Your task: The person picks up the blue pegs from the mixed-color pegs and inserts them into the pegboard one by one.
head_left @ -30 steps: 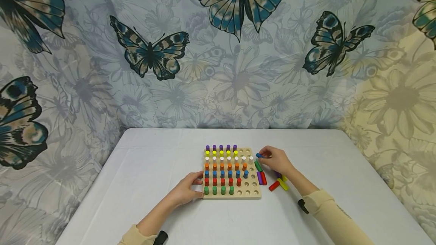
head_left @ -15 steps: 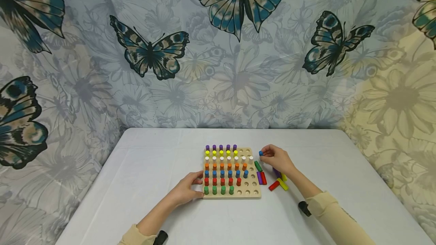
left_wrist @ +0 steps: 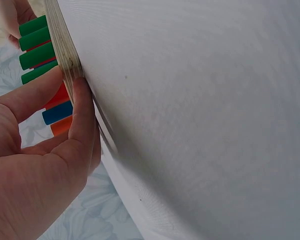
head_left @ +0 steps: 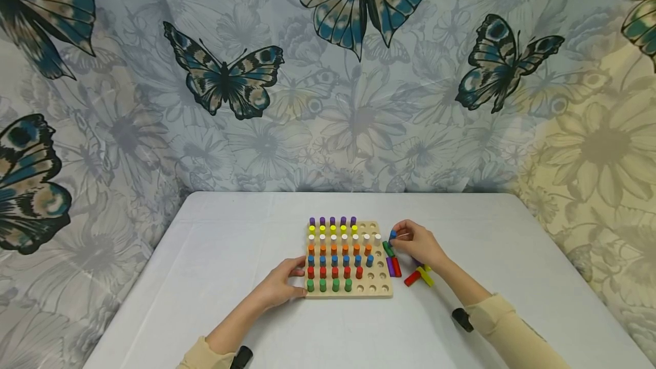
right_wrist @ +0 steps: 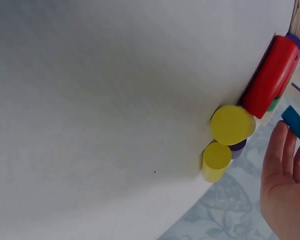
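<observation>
A wooden pegboard [head_left: 353, 296] lies on the white table, with rows of coloured pegs standing in its holes. My left hand [head_left: 279, 286] grips the board's left edge near the front corner, thumb and fingers on the wood in the left wrist view. Just past the board's right side, my right hand [head_left: 420, 244] pinches a blue peg [right_wrist: 296, 126] between thumb and fingers, above the table. Below that peg, a green peg [head_left: 388, 249] lies beside the board. Several holes at the right ends of the rows have no peg.
Loose pegs lie right of the board: a purple peg [head_left: 390, 267], a red peg [head_left: 397, 267], another red peg [head_left: 412, 278] and a yellow peg [head_left: 425, 277], with others partly under my right wrist. A butterfly-patterned cloth [head_left: 359, 130] hangs behind the table.
The blue peg has turned from lying sideways to nearly upright in my right fingers. My right hand has shifted slightly right, then a little down. My left hand has stayed at the board's edge.
</observation>
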`<state>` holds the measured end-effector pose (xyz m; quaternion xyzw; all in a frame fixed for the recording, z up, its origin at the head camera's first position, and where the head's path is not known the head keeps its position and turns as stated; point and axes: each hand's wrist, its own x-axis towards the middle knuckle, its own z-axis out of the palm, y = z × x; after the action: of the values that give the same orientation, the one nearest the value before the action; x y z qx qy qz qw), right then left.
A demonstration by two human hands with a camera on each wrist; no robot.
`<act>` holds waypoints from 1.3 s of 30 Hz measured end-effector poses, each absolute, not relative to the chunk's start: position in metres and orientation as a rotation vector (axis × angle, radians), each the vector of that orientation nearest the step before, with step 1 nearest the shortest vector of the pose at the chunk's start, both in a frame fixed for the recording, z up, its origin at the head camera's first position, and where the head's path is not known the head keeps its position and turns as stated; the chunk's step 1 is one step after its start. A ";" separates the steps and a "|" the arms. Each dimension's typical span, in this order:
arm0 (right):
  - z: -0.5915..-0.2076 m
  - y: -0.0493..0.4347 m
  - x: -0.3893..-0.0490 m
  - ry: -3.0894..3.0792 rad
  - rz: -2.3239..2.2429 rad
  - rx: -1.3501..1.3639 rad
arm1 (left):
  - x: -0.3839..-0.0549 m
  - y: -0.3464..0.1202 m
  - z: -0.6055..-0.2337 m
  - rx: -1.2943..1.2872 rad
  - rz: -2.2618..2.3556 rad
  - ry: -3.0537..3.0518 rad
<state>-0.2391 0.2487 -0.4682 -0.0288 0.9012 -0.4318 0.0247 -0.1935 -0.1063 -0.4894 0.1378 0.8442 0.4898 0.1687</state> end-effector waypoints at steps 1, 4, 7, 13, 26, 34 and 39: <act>-0.467 0.248 -0.237 2.785 -1.344 -0.103 | -0.194 -0.106 -0.490 0.387 1.392 2.398; -0.466 0.247 -0.232 2.773 -1.361 -0.145 | -0.194 -0.106 -0.491 0.382 1.394 2.394; -0.466 0.246 -0.230 2.754 -1.379 -0.171 | -0.194 -0.106 -0.491 0.382 1.400 2.391; -0.468 0.243 -0.225 2.681 -1.413 -0.182 | -0.194 -0.107 -0.490 0.390 1.417 2.386; -0.469 0.235 -0.212 2.623 -1.438 -0.259 | -0.194 -0.107 -0.491 0.400 1.405 2.394; -0.470 0.234 -0.212 2.627 -1.424 -0.354 | -0.195 -0.108 -0.491 0.404 1.406 2.392; -0.473 0.234 -0.212 2.679 -1.355 -0.436 | -0.195 -0.108 -0.492 0.396 1.406 2.390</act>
<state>-0.2118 0.2343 -0.4730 -0.1434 0.8818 -0.4459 0.0542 -0.1952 -0.1075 -0.4919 0.1393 0.8409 0.4946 0.1695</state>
